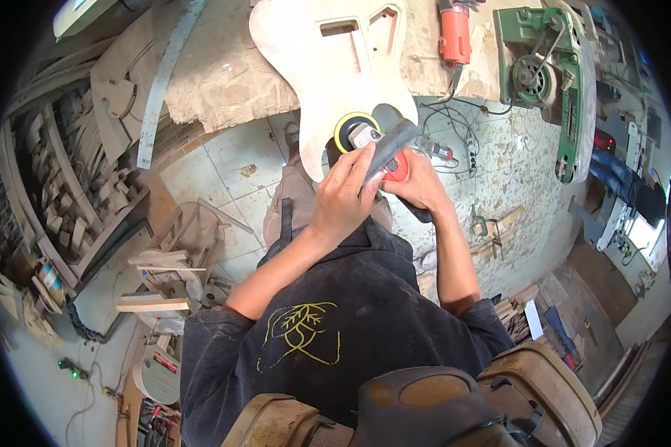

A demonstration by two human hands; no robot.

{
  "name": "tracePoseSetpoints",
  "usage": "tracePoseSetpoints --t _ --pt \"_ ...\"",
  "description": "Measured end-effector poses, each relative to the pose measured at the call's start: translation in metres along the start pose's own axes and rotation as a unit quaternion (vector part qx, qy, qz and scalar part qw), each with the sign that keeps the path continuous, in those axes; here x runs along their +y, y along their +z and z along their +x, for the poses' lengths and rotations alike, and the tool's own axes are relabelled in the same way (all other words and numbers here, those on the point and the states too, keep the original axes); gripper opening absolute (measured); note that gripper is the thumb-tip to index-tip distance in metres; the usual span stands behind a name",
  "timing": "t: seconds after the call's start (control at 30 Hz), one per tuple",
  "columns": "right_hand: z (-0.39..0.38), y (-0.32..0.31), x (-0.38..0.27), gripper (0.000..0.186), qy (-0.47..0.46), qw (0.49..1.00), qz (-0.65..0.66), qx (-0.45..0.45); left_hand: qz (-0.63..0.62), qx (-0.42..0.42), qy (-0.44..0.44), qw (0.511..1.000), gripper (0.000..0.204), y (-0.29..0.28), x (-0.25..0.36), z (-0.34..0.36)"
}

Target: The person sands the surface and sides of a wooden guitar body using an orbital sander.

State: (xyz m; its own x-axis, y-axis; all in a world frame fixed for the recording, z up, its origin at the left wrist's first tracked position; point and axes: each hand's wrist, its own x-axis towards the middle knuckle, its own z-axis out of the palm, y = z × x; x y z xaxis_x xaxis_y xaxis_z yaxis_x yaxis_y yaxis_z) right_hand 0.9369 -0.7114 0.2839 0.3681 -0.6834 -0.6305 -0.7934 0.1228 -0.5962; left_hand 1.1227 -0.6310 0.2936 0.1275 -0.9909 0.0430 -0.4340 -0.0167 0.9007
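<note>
While the head view looked straight down, the tabletop (224, 82), a rough pale slab, ran across the upper frame. On it lay an unfinished wooden guitar body (328, 74), pale, with two cut-out cavities, its lower end overhanging the tabletop's edge above the tiled floor (224, 167). A green belt machine (548, 82) stood at the slab's right end; an orange power tool (455, 33) lay between it and the guitar body. The hand-held sander (369, 145), red-bodied with a yellow-rimmed round pad, sat against the guitar body's lower edge. Left hand (347, 194) was wrapped over the sander's top, fingers curled around it. Right hand (417, 182) was clamped on its rear grip, touching the left hand.
</note>
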Motion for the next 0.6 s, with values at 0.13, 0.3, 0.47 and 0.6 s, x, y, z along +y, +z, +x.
tracePoseSetpoints --t 0.13,0.3,0.47,0.6 --pt "-0.007 0.001 0.000 0.066 0.004 1.000 0.024 0.000 -0.006 0.004 0.008 1.000 0.053 0.000 0.004 -0.005" --pt "0.002 -0.001 -0.005 0.066 0.008 1.000 0.011 0.006 -0.005 0.021 0.015 1.000 0.049 -0.001 -0.002 0.002" --pt "-0.002 0.003 -0.004 0.068 0.021 1.000 -0.007 -0.002 -0.008 0.015 0.012 1.000 0.051 -0.002 -0.004 -0.002" --pt "-0.010 0.002 -0.006 0.069 0.015 1.000 0.025 -0.002 -0.007 0.013 0.014 1.000 0.050 -0.001 -0.001 -0.007"
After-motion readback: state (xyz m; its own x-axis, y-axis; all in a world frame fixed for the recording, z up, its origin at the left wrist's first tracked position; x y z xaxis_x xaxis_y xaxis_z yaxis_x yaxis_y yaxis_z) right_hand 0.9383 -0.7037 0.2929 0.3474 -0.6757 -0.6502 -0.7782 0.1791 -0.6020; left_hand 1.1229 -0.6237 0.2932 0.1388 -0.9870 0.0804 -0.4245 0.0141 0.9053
